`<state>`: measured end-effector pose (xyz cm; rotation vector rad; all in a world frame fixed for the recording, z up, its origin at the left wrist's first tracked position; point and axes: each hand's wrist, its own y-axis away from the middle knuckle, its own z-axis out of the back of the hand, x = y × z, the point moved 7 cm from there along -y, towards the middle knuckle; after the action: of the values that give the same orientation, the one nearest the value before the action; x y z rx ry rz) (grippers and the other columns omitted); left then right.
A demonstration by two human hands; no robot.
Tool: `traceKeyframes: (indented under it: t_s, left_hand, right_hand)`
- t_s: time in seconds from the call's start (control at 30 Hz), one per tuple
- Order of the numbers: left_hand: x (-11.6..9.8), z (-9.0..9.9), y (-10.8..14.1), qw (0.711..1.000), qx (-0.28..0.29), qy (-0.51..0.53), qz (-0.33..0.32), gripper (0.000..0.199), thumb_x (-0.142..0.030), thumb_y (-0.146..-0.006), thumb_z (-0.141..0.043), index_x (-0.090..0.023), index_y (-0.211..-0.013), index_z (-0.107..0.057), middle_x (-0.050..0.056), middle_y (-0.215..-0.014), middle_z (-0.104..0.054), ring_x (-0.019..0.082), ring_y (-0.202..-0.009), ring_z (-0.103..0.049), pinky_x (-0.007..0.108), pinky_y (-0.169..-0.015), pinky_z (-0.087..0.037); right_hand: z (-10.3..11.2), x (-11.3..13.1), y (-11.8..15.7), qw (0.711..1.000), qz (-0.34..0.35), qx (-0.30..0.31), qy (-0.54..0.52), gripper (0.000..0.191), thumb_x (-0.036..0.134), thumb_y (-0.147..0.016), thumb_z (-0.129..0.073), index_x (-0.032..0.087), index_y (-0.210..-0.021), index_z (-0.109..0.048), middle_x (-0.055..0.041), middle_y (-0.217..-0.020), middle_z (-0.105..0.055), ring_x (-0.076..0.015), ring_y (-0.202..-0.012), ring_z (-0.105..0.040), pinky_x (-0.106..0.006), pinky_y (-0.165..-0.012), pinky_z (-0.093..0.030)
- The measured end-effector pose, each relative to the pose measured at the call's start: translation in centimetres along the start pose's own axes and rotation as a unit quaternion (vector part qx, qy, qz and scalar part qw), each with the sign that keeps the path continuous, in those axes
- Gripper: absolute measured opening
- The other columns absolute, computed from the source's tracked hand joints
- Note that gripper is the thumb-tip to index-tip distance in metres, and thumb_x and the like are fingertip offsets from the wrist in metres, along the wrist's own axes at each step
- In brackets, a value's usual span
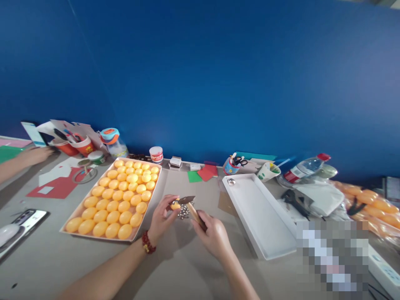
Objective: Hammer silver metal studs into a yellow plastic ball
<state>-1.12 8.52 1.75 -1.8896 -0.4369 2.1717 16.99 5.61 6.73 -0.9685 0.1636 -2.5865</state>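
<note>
"At the middle of the tabletop (181, 273), well in from its back edge, how are the two hands set?"

"The left hand (162, 213) comes in from the near left, forearm slanting inward, a red bracelet (148, 242) at its wrist. Thumb and fingers pinch a small orange ball (175, 205)."

"And the right hand (214, 234)?"

"Curled around the wooden handle of a hammer (196, 215), forearm angling in from the near right. The dark head sits right by the ball; whether they touch, I cannot tell."

"What lies around them?"

"A loose heap of small shiny metal pieces (184, 213), on the tabletop just beside the ball."

"Farther out?"

"To the left, a shallow box (88, 196) of orange balls, its near right corner close to the left wrist. To the right, a white tray (265, 221) with a silvery object (231, 182) in its far left corner. Near the back edge, green paper (194, 177) and red paper (206, 172)."

"Anyone else?"

"Another person's hand (39, 156), at the far left, near a cup of pens (84, 146)."
</note>
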Motion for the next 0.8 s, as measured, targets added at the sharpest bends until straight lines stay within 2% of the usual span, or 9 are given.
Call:
traceKeyframes:
  t_s: [0.6,0.8]
  left_hand:
    - [-1.5,-0.1,0.1,0.99,0.013,-0.114,-0.085,0.034,-0.026,-0.09,-0.058,-0.024,-0.124,-0.056,0.009,-0.119,-0.061,0.024,-0.113,-0.059,0.039,-0.092,-0.052]
    - [-2.1,-0.2,0.1,0.983,0.021,-0.165,-0.077,0.038,-0.027,-0.09,-0.057,-0.022,-0.128,-0.052,0.01,-0.12,-0.06,0.024,-0.112,-0.059,0.04,-0.093,-0.051]
  right_hand:
    - [-0.3,0.1,0.1,1.0,0.007,-0.006,0.013,0.025,0.033,-0.092,-0.046,0.017,-0.098,-0.064,-0.0035,-0.065,-0.067,-0.0175,-0.053,-0.061,-0.023,-0.051,-0.036]
    - [-0.2,0.3,0.2,1.0,0.013,-0.005,0.025,0.024,0.033,-0.092,-0.047,0.017,-0.098,-0.065,-0.0035,-0.065,-0.068,-0.0181,-0.053,-0.062,-0.023,-0.051,-0.036]
